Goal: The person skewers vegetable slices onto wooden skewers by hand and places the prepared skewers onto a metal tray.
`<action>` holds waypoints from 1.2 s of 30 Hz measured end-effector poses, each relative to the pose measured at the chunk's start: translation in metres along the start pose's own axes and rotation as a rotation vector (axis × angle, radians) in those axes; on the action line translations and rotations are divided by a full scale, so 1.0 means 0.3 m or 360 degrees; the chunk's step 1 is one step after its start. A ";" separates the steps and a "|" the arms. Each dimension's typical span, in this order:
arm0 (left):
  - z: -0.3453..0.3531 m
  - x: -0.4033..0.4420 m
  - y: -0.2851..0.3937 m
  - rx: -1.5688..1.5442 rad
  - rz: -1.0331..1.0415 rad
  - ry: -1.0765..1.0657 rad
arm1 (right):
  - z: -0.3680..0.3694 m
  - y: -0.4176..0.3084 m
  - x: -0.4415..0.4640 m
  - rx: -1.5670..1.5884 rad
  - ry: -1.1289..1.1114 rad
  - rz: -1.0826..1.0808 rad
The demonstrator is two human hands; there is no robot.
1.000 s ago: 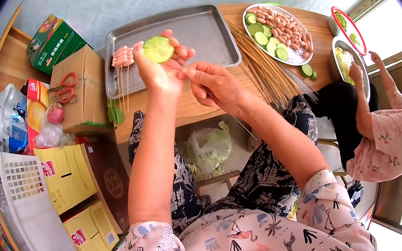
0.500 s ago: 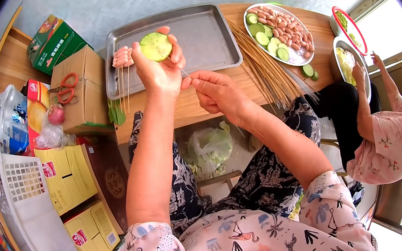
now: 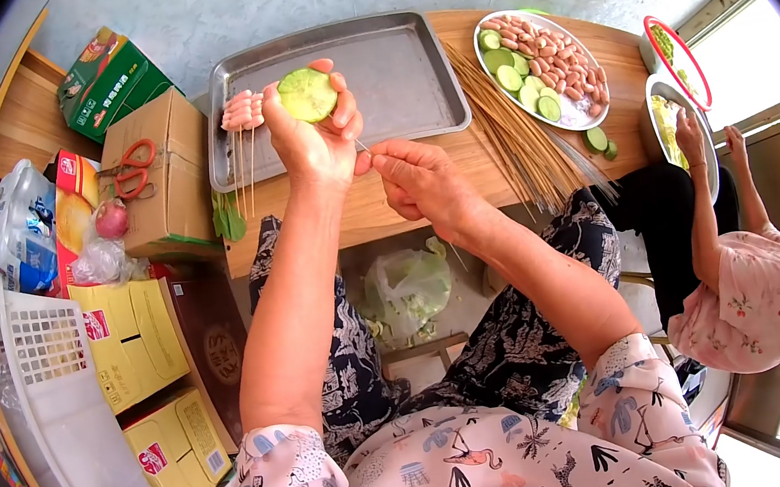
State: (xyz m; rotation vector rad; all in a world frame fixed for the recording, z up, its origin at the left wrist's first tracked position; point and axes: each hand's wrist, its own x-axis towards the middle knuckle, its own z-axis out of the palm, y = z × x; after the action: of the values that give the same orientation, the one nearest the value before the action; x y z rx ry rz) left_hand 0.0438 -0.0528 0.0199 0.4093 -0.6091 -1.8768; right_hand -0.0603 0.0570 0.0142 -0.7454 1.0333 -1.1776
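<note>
My left hand [image 3: 315,146] is raised over the front of the metal tray [image 3: 398,72], with its fingers closed around a round green cucumber slice [image 3: 308,95]. Just to the right and lower, my right hand [image 3: 424,184] pinches a thin bamboo skewer [image 3: 362,146]. The skewer's upper end runs up to the slice's lower edge; whether it has entered the slice is hidden by my left fingers. Several pink mini sausages [image 3: 242,112] on skewers lie at the tray's left side, their sticks hanging over its front rim.
Loose bamboo skewers [image 3: 516,121] lie right of the tray. An oval plate [image 3: 578,121] holds cucumber slices and mini sausages. Two cucumber pieces [image 3: 597,140] lie beside it. At right, a co-worker [image 3: 742,298] reaches over a bowl [image 3: 657,138]. Scissors [image 3: 136,170] rest on a cardboard box [image 3: 171,188] at left.
My left hand and the slice have shifted very slightly right and down, closer to my right hand. The co-worker's hands have moved lower toward the bowl.
</note>
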 end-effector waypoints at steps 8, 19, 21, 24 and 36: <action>-0.012 0.004 0.000 -0.0037 -0.0044 -0.0055 | 0.002 0.027 0.009 -0.0103 0.0044 -0.0136; -0.046 0.026 0.016 -0.0161 0.0002 0.0165 | 0.028 -0.010 0.010 0.0007 -0.0096 -0.0007; -0.053 0.026 0.015 -0.0161 0.0011 0.0180 | 0.030 -0.016 0.004 0.0093 -0.0104 0.0087; -0.058 0.027 0.009 -0.0170 0.0021 0.0208 | 0.032 -0.015 -0.002 0.0115 -0.0107 0.0107; -0.071 0.018 0.025 -0.0187 0.0114 0.0429 | 0.019 0.004 -0.035 0.0095 -0.0144 0.0200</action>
State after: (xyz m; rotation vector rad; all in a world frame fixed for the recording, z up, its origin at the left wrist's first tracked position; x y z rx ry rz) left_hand 0.0590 -0.0646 0.0069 0.5448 -0.3272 -1.7414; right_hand -0.0550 0.0673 0.0179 -0.6712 0.9523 -1.0529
